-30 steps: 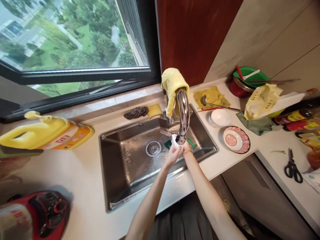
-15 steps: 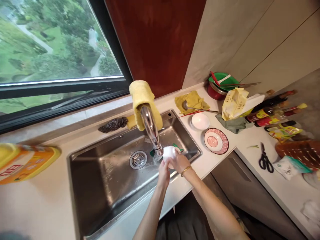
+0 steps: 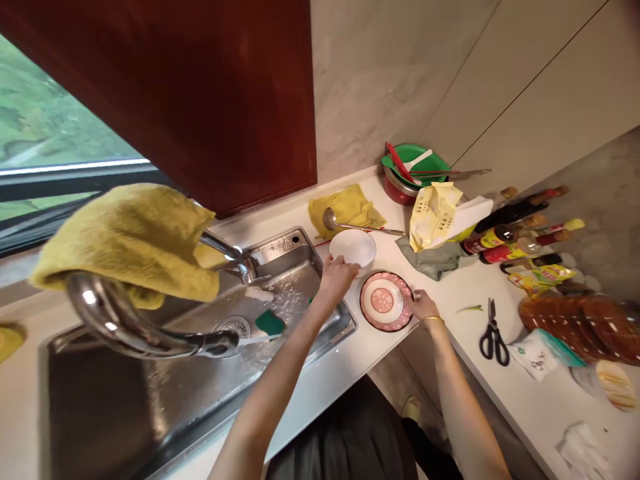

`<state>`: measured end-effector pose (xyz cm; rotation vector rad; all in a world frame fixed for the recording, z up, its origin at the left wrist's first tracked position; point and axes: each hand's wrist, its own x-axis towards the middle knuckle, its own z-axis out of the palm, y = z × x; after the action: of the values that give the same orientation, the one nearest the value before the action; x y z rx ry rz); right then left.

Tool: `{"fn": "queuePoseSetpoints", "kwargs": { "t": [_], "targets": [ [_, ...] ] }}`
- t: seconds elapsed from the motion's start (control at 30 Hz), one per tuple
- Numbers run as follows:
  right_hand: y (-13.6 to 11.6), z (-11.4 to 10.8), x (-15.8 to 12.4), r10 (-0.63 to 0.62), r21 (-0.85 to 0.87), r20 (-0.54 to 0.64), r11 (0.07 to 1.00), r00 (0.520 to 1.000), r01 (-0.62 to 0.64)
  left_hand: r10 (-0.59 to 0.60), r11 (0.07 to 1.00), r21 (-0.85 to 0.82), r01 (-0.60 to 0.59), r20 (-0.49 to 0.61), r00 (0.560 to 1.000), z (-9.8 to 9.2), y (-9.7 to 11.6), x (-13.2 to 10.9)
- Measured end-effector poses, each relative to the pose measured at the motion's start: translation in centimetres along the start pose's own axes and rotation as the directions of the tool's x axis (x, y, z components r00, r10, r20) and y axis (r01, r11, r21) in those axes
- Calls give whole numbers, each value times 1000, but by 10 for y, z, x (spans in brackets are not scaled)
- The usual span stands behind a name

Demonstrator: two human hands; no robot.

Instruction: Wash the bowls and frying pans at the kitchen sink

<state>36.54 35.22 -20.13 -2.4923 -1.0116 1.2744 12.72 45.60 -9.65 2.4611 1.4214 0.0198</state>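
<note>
My left hand (image 3: 338, 275) grips the near rim of a white bowl (image 3: 353, 247) that stands on the white counter right of the sink (image 3: 300, 267). My right hand (image 3: 421, 305) holds the right edge of a pink patterned plate (image 3: 384, 301) lying just in front of the bowl. A gold bangle circles my right wrist. A green sponge (image 3: 271, 323) lies in the wet steel sink. The chrome tap (image 3: 145, 333) curves across the sink, with a yellow cloth (image 3: 133, 240) draped over it.
Behind the bowl lie a yellow rag (image 3: 347, 205) and a ladle (image 3: 350, 224). A red pot with a green lid (image 3: 407, 170), a yellow basket (image 3: 433, 210), sauce bottles (image 3: 515, 233), scissors (image 3: 493, 330) and packets crowd the counter to the right.
Both hands left the running tap in the sink and moved right to the counter. The left hand now grips the bowl, the right the plate. The view swung right.
</note>
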Motion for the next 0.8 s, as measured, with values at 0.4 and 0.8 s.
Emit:
{"fn": "queuePoseSetpoints", "kwargs": {
  "t": [0.4,0.8],
  "targets": [
    [49,38,3,-442,423,26,817,897,391,-41,999,6,41,-93,995,34,0,-5],
    [-69,36,-101,-982,41,-111,151,154,988,-449,643,-754,133,-232,863,57,-42,-209]
  ]
}}
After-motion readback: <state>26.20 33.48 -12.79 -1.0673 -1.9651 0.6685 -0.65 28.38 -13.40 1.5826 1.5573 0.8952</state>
